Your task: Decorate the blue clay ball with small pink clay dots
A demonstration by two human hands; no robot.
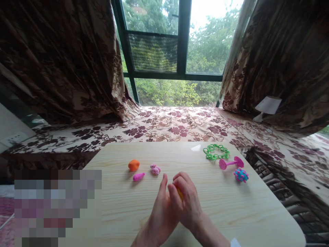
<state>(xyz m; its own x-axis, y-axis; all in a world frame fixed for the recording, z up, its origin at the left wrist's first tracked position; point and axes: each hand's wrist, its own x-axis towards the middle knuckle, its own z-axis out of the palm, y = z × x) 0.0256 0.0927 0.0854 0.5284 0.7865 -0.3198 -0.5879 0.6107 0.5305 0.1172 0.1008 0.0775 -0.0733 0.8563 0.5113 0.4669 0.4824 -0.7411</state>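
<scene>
My left hand [160, 214] and my right hand [190, 202] are pressed together above the near middle of the table. A yellow lump of what looks like modelling clay [180, 193] shows between them, mostly hidden. The right fingers curl over it. My left palm faces it from the other side with the thumb upright, its other fingers hidden. Beyond the hands, to the left, lie an orange lump [134, 165], a pink teardrop-shaped piece [139, 176] and a knobbly pink-and-white piece [155, 169].
At the table's [123, 209] right side are a green linked chain [212, 156], a pink dumbbell shape [232, 163] and a blue ball with pink dots [241, 175]. Behind runs a flower-patterned window seat [177, 125] with a small white lamp [268, 105]. A blurred patch covers the lower left.
</scene>
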